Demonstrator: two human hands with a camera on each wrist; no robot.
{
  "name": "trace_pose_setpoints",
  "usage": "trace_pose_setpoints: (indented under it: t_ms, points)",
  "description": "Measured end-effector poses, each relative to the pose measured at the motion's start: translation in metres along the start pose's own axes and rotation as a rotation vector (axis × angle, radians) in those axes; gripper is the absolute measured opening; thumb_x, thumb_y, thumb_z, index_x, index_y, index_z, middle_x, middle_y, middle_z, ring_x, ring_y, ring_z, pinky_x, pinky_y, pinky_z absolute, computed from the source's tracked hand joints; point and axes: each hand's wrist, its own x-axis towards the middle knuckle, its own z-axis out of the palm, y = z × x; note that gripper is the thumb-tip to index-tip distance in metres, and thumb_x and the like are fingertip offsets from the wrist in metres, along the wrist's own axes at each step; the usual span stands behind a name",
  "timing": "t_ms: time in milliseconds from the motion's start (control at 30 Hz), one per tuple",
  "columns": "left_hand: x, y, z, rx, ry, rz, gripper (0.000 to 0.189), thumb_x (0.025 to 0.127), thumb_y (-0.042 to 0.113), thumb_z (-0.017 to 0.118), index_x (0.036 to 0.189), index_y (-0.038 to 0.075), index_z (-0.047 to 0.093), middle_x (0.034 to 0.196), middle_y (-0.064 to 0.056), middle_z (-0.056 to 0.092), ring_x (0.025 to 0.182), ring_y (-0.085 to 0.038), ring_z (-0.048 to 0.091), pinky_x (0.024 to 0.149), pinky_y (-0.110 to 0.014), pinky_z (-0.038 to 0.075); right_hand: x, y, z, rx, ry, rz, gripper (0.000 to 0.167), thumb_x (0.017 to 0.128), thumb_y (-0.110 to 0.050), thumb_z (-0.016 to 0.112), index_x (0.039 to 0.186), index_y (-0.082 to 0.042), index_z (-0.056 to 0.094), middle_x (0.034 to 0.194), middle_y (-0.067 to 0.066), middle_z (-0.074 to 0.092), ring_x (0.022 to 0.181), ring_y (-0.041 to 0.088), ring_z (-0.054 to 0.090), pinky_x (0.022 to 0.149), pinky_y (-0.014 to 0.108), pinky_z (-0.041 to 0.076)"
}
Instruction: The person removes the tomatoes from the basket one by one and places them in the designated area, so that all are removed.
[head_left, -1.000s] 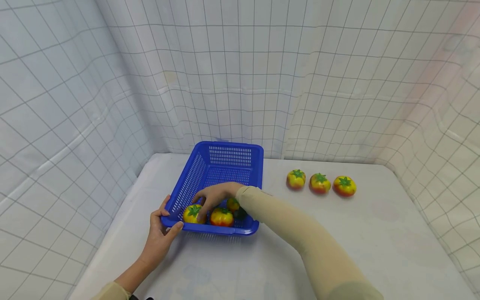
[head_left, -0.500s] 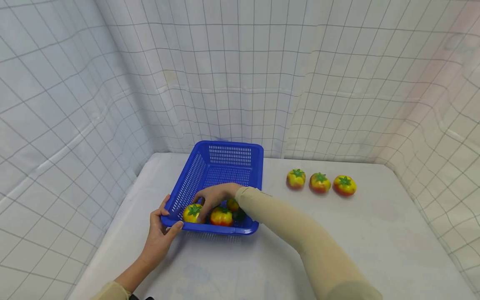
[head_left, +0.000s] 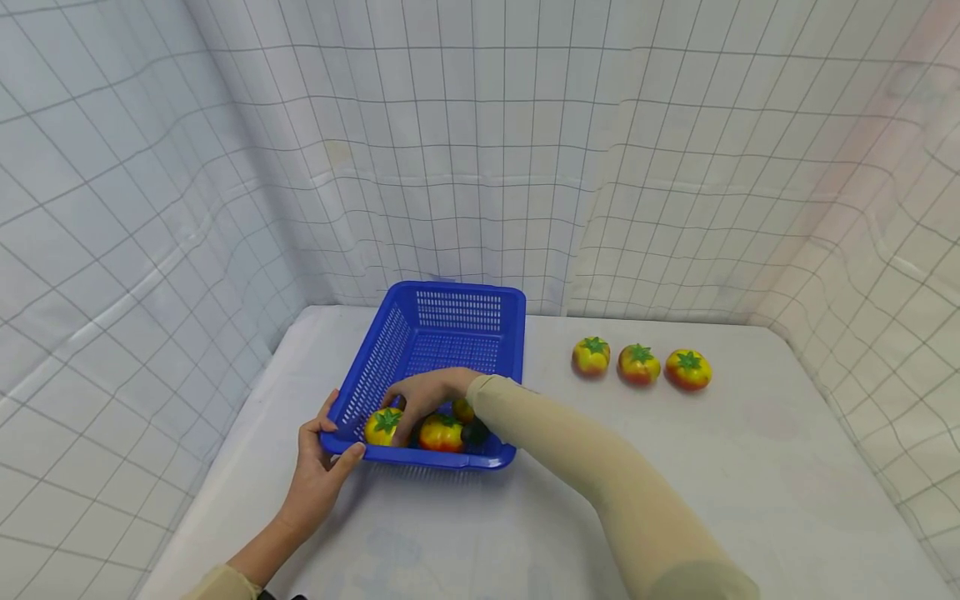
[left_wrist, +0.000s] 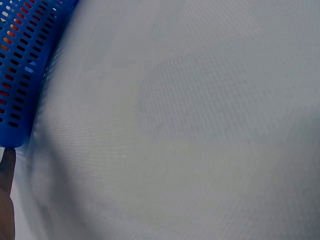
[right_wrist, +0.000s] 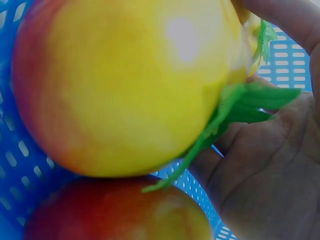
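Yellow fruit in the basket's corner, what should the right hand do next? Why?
Maybe the right hand should lift the yellow fruit straight up: the fingers curl round it, another fruit sits close beside, and the left hand holds the basket rim.

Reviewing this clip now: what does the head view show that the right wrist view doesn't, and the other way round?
Only the head view shows the left hand holding a corner of the basket and the row of three fruits on the table.

Only the right wrist view shows the right palm.

Both show the right hand, the basket and yellow-and-red fruits inside it.
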Motion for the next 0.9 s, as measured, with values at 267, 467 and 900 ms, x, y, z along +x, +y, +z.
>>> trace_pose_setpoints:
  t_ms: [267, 467, 900]
  points:
    - [0.001, -0.001, 0.0, -0.017, -0.001, 0.007, 0.042, 0.104, 0.001, 0.056, 0.122, 0.005, 0.018, 0.171, -0.001, 0.009, 0.147, -0.043, 0.02, 0.097, -0.01, 0.041, -0.001, -0.001, -0.001, 0.005, -0.006, -0.003, 0.066, 0.077, -0.042, 0.087, 0.133, -0.032, 0.055, 0.118, -0.004, 0.058, 0.104, 0.017, 0.057, 0.089, 0.038, 0.053]
    - [0.003, -0.004, 0.001, -0.017, 0.002, 0.003, 0.042, 0.104, 0.002, 0.056, 0.122, 0.006, 0.018, 0.171, 0.001, 0.009, 0.147, -0.042, 0.022, 0.098, -0.01, 0.04, -0.004, 0.0, -0.007, -0.01, 0.002, -0.024, 0.066, 0.078, -0.043, 0.086, 0.134, -0.031, 0.054, 0.121, -0.005, 0.057, 0.106, 0.016, 0.057, 0.091, 0.037, 0.053]
    - [0.0, -0.003, 0.001, -0.019, 0.01, 0.005, 0.041, 0.103, 0.0, 0.056, 0.122, 0.007, 0.02, 0.171, -0.002, 0.01, 0.148, -0.033, 0.023, 0.098, -0.009, 0.04, -0.031, 0.01, -0.037, 0.033, 0.104, -0.147, 0.068, 0.082, -0.032, 0.085, 0.14, -0.024, 0.052, 0.137, 0.0, 0.054, 0.116, 0.013, 0.054, 0.103, 0.033, 0.046]
